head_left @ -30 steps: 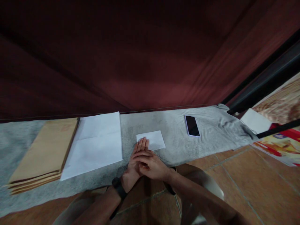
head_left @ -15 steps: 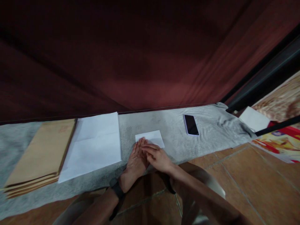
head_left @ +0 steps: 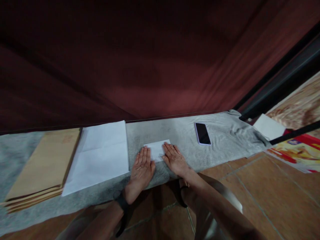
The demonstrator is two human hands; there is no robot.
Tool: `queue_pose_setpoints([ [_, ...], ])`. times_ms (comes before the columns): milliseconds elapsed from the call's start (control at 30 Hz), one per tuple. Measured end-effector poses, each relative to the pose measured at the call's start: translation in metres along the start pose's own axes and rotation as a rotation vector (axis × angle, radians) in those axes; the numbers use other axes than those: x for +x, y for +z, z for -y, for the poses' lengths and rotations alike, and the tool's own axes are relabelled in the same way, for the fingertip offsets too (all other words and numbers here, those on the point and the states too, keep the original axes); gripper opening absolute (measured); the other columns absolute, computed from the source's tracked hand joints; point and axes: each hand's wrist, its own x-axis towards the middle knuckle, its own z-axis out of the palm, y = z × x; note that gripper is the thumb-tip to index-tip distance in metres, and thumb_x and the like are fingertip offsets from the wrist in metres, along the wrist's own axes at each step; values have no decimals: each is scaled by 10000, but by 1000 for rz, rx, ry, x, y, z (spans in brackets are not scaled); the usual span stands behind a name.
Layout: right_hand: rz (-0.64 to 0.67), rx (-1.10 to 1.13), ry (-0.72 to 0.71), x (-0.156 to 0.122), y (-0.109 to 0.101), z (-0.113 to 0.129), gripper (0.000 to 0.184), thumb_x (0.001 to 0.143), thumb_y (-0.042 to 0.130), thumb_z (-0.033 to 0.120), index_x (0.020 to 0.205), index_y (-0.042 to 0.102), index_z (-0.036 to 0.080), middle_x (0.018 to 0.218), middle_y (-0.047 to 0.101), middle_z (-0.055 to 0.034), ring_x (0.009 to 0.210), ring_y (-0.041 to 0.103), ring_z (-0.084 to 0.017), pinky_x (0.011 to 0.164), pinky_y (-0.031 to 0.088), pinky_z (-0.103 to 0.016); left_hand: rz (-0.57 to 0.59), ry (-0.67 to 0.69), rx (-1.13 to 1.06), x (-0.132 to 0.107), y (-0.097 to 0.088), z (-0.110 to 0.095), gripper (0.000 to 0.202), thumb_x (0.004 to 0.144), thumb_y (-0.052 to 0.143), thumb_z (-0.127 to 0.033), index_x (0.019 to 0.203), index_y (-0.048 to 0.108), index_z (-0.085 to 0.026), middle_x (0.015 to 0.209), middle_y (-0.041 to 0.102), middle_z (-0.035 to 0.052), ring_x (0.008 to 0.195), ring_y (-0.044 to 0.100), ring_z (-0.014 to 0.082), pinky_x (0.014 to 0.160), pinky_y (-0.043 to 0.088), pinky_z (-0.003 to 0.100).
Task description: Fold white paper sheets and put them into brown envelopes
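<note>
A small white piece of paper [head_left: 157,150], apparently folded, lies flat on the grey cloth [head_left: 150,128] in front of me. My left hand [head_left: 143,168], with a dark watch on its wrist, rests palm down at the paper's left end, fingers stretched out. At the right end lies my right hand [head_left: 175,160], also flat, its fingertips over the paper's edge. Both hands cover parts of the paper's sides. Left of them is a stack of larger white sheets [head_left: 100,153] with a crease across the top one.
Brown paper envelopes [head_left: 45,163] are stacked at the far left. A phone [head_left: 203,134] with a dark screen lies to the right. Behind the cloth hangs a dark red fabric [head_left: 155,83]. A red and yellow package [head_left: 300,150] is on the tiled floor [head_left: 265,186].
My hands were together at the paper's near edge. They have moved apart, the left to the left end and the right to the right end, and now lie flat.
</note>
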Motion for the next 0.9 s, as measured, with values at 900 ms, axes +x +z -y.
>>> queue_pose_setpoints([
  [900, 17, -31, 96, 13, 0, -14, 532, 1059, 391, 338, 1564, 366, 172, 1609, 369, -111, 1492, 338, -257, 1230, 249, -499, -2, -2, 25, 20, 2, 12, 605, 980, 299, -275, 1520, 371, -13, 1574, 417, 201, 1500, 337, 289, 1224, 290, 484],
])
